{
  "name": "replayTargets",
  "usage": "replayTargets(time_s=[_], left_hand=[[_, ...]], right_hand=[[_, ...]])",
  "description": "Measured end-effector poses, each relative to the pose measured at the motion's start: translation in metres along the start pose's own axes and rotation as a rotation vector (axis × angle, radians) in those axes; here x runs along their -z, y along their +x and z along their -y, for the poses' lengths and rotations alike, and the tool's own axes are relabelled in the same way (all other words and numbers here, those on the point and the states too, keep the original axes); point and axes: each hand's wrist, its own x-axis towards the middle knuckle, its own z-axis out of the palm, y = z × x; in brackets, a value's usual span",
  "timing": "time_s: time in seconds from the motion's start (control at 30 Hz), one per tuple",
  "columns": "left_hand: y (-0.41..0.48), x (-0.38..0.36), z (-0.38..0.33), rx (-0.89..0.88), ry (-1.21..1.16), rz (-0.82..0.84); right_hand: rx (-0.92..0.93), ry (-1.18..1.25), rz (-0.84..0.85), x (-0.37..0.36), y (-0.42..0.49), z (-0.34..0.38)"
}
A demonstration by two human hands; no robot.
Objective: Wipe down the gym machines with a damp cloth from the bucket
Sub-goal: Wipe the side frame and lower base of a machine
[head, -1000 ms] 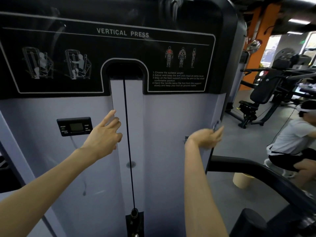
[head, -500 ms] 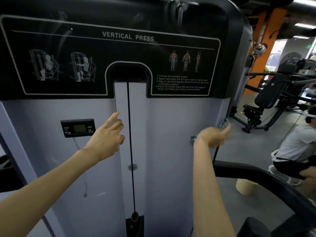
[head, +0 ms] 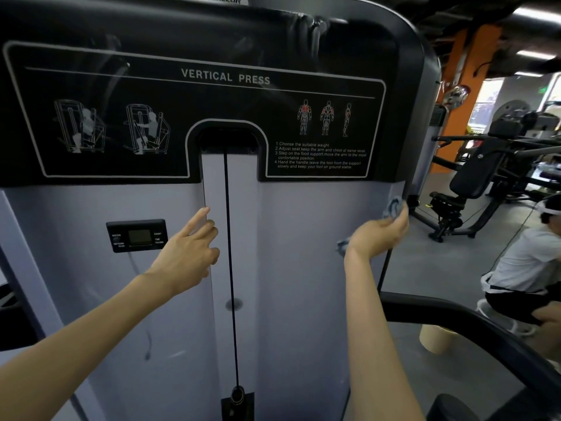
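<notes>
Cloth (head: 394,208) bunching out above and below right hand (head: 379,235), fingers curling round it, pressing it against machine (head: 303,284) at its grey right edge, just under placard (head: 212,123). Lying roughly upright along that edge, one tail poking out by the wrist. Left hand (head: 188,253) resting beside cable (head: 229,238), fingers loosely extended, gripping nothing, forefinger pointing up the centre strip. Probably working the right margin; grey face stretching left and down from the cloth, right hand being the nearer for that sweep. Bucket (head: 435,340), seemingly the beige tub, sitting on floor (head: 425,268) off to the right, near crouching person (head: 522,268).
</notes>
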Motion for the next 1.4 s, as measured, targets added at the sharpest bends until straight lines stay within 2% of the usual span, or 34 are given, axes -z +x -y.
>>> replayTargets(time_s=[0.13, 0.27, 0.33, 0.4, 0.57, 0.63, 0.67, 0.8, 0.87, 0.93, 0.97, 1.07, 1.13, 1.2, 1.27, 1.3, 1.37, 1.4], left_hand=[[0.001, -0.001, 0.005, 0.017, -0.047, 0.042], [-0.001, -0.002, 0.001, 0.023, 0.005, 0.027], [-0.002, -0.001, 0.004, 0.025, -0.023, 0.013], [-0.002, -0.003, 0.004, 0.025, -0.014, -0.003], [-0.004, 0.002, 0.0, 0.031, -0.044, -0.015], [-0.003, 0.001, -0.002, 0.035, -0.076, -0.084], [-0.003, 0.002, -0.003, 0.041, -0.126, -0.152], [0.007, 0.016, -0.015, 0.048, -0.236, -0.363], [0.016, 0.029, -0.023, 0.025, -0.265, -0.441], [0.028, 0.046, -0.03, 0.004, -0.285, -0.498], [0.034, 0.053, -0.034, -0.014, -0.288, -0.521], [0.055, 0.072, -0.044, -0.056, -0.272, -0.551], [0.067, 0.079, -0.048, -0.051, -0.252, -0.543], [0.073, 0.08, -0.05, -0.03, -0.231, -0.515], [0.075, 0.075, -0.051, -0.026, -0.211, -0.497], [0.075, 0.073, -0.051, -0.03, -0.206, -0.494], [0.077, 0.069, -0.051, -0.034, -0.186, -0.495], [0.078, 0.067, -0.051, -0.037, -0.186, -0.503]], right_hand=[[0.346, -0.097, -0.063, -0.011, -0.01, 0.022], [0.572, -0.256, 0.156, 0.015, -0.04, -0.035], [0.562, -0.286, 0.265, 0.023, -0.056, -0.052], [0.531, -0.264, 0.306, 0.024, -0.061, -0.049], [0.499, -0.206, 0.265, 0.02, -0.042, -0.022], [0.489, -0.234, 0.285, 0.017, -0.049, -0.012], [0.554, -0.264, 0.343, 0.017, -0.053, -0.011], [0.997, -0.368, 0.697, 0.035, -0.041, -0.022], [0.901, -0.387, 0.657, 0.042, -0.02, -0.019], [0.694, -0.379, 0.494, 0.042, -0.008, -0.012], [0.657, -0.378, 0.442, 0.041, -0.009, -0.007], [0.616, -0.324, 0.427, 0.041, -0.02, -0.002], [0.59, -0.299, 0.48, 0.049, -0.027, -0.004], [0.685, -0.339, 0.551, 0.061, -0.027, -0.011], [0.726, -0.339, 0.524, 0.068, -0.015, -0.018], [0.675, -0.309, 0.448, 0.067, -0.005, -0.02], [0.453, -0.238, 0.308, 0.058, 0.014, -0.017], [0.371, -0.226, 0.297, 0.053, 0.019, -0.015]])
